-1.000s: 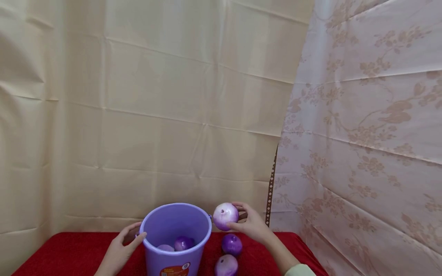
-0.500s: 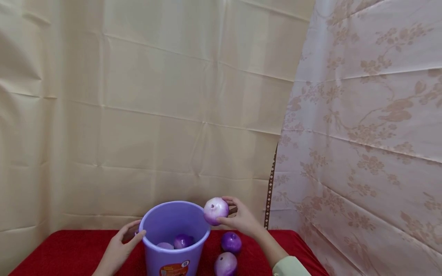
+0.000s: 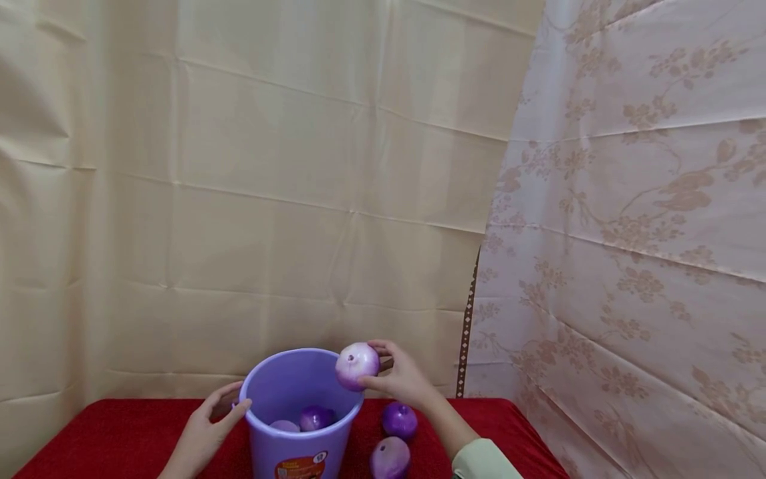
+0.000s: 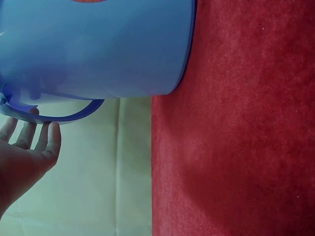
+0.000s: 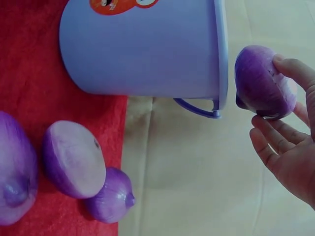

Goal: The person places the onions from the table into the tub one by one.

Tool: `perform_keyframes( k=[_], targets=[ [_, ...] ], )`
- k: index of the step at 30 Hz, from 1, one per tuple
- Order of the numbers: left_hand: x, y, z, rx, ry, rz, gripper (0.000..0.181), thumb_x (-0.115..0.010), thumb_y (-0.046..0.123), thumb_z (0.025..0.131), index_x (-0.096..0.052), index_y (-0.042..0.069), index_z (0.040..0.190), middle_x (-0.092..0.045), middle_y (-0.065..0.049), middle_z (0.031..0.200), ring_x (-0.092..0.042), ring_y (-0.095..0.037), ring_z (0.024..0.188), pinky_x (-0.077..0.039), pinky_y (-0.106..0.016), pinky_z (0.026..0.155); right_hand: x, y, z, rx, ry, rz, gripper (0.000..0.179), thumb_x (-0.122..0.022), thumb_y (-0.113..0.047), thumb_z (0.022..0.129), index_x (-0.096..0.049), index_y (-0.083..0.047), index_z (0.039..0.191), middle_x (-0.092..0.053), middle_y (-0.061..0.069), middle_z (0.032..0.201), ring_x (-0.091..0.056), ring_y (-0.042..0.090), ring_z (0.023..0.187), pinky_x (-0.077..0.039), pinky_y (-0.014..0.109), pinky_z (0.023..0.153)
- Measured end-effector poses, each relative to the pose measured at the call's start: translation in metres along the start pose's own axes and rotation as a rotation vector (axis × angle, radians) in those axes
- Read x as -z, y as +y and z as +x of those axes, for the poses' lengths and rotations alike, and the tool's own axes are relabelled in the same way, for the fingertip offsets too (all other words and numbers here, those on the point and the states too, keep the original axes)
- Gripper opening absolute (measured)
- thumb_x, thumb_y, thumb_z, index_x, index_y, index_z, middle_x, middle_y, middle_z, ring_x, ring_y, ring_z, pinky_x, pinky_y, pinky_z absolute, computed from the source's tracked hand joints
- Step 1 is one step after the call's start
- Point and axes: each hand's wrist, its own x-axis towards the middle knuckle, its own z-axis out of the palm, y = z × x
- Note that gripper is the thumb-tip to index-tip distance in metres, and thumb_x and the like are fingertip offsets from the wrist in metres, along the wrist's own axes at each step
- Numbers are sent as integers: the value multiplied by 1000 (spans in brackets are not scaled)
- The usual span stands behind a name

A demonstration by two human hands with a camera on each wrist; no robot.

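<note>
A purple bucket (image 3: 302, 446) stands upright on the red cloth. My left hand (image 3: 206, 426) holds its left rim with the thumb at the edge; in the left wrist view the fingers (image 4: 54, 140) touch the bucket's handle (image 4: 74, 117). My right hand (image 3: 403, 379) grips a purple and white onion (image 3: 357, 366) between thumb and fingers, over the bucket's right rim. Two purple onions, one pale (image 3: 285, 426) and one darker (image 3: 317, 418), lie inside the bucket. In the right wrist view the held onion (image 5: 261, 83) is just beyond the rim.
To the right of the bucket lie a dark purple onion (image 3: 399, 420) and a paler one (image 3: 390, 458). Another onion (image 5: 17, 169) shows at the right wrist view's left edge. Behind the red-covered table (image 3: 137, 432) hangs a cream curtain (image 3: 269, 233).
My right hand has carried the onion leftward and slightly up, from beside the bucket to over its right rim. The left hand stays at the rim.
</note>
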Motion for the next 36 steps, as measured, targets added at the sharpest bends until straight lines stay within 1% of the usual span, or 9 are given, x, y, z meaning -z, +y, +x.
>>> perform_keyframes(
  k=[8,10,15,16,20,28,30,34,36],
  targets=[
    [-1,-1,2,-18,9,-2,54,-62,39,89,-48,9,132,-58,-18,126,-45,15,90,-47,-21,76,-4,0,5,-10,7,4,63,-79,-19,74,-50,-3,128,-60,18,116,-59,24,94,-51,28,74],
    [-1,0,2,-13,8,-1,54,-62,39,89,-48,9,133,-58,-18,127,-46,12,92,-47,-21,76,-6,1,7,-10,1,6,63,-80,-18,74,-50,-3,128,-60,19,115,-60,25,94,-51,27,74],
    [0,1,2,2,-3,8,56,-61,40,89,-47,9,133,-57,-18,127,-50,-1,98,-47,-23,76,-12,0,10,-7,-10,15,64,-79,-17,73,-50,-2,128,-60,20,115,-61,27,93,-52,26,74],
    [0,2,2,2,-2,9,56,-61,41,89,-48,9,133,-57,-18,127,-51,-1,98,-47,-23,76,-13,-1,11,-7,-13,18,63,-79,-17,73,-50,-2,128,-60,20,115,-62,27,93,-52,26,74],
    [0,2,2,0,1,10,55,-61,40,89,-48,9,133,-58,-17,126,-50,2,96,-47,-23,76,-19,-4,14,-3,-26,27,63,-79,-16,73,-50,-2,127,-61,20,115,-62,26,93,-52,26,73],
    [0,2,1,2,8,5,55,-61,40,89,-48,9,133,-58,-18,127,-48,6,94,-47,-23,76,-34,-7,19,18,-40,9,61,-79,-18,73,-52,-3,125,-62,19,114,-60,24,93,-49,24,73],
    [0,1,0,0,10,4,55,-61,40,89,-48,9,132,-58,-18,126,-49,6,93,-47,-22,76,-37,-7,20,15,-40,-1,61,-79,-18,73,-52,-3,125,-62,18,113,-59,22,92,-49,24,73],
    [0,0,-1,-10,17,2,54,-62,39,89,-49,8,132,-59,-19,125,-51,2,95,-47,-22,75,-43,-8,22,3,-43,-4,61,-80,-20,72,-52,-5,125,-62,16,113,-57,19,92,-48,25,72],
    [-1,0,-1,-7,16,-1,54,-62,39,89,-49,8,132,-58,-19,126,-50,5,94,-47,-22,75,-44,-9,23,-6,-41,0,61,-80,-21,72,-52,-5,125,-62,15,114,-57,19,92,-48,25,72]
  ],
)
